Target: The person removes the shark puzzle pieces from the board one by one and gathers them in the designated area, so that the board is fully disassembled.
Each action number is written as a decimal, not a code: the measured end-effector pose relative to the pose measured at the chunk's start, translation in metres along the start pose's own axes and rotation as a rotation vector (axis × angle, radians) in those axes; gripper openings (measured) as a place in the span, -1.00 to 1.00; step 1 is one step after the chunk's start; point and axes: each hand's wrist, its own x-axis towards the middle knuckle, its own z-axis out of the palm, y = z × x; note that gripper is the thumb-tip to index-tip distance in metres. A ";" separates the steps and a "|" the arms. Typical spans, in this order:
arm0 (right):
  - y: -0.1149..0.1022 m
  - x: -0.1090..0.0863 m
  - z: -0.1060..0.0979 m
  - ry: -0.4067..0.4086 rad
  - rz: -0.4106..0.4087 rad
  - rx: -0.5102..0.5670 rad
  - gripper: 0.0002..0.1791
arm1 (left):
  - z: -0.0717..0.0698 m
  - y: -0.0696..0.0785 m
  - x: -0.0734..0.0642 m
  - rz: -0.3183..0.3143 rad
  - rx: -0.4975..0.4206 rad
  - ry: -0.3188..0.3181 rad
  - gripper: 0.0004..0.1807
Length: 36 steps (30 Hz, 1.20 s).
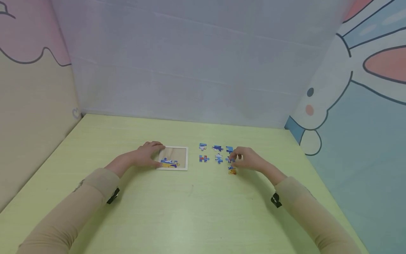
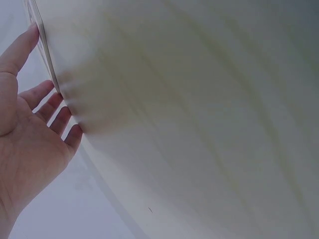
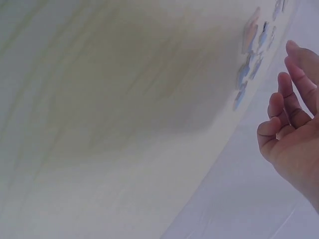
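A square wooden puzzle tray (image 1: 186, 158) lies flat on the table, with a few joined pieces (image 1: 171, 163) in blue, white and yellow along its lower left. My left hand (image 1: 147, 154) rests at the tray's left side, thumb by the lower corner and fingertips by the upper one. In the left wrist view its fingers (image 2: 61, 119) are spread and extended. My right hand (image 1: 248, 158) hovers at the right column of loose pieces, over a blue piece (image 1: 229, 159) that it partly covers. Thumb and index finger stand apart; the right wrist view shows nothing between them.
Loose jigsaw pieces lie between the hands: a blue-white one (image 1: 202, 146), a dark blue one (image 1: 217, 148), a red-blue one (image 1: 204, 158) and several others. An orange piece (image 1: 232, 171) is nearest me. The pale table (image 1: 177, 218) meets walls at back and sides.
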 end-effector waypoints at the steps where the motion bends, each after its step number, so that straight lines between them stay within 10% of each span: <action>1: -0.003 0.001 -0.001 0.009 -0.011 -0.002 -0.81 | 0.000 0.000 0.000 0.001 -0.001 0.000 -0.15; 36: -0.092 0.079 0.035 0.076 -0.139 0.051 -0.62 | 0.009 -0.012 0.005 0.008 0.005 -0.005 -0.13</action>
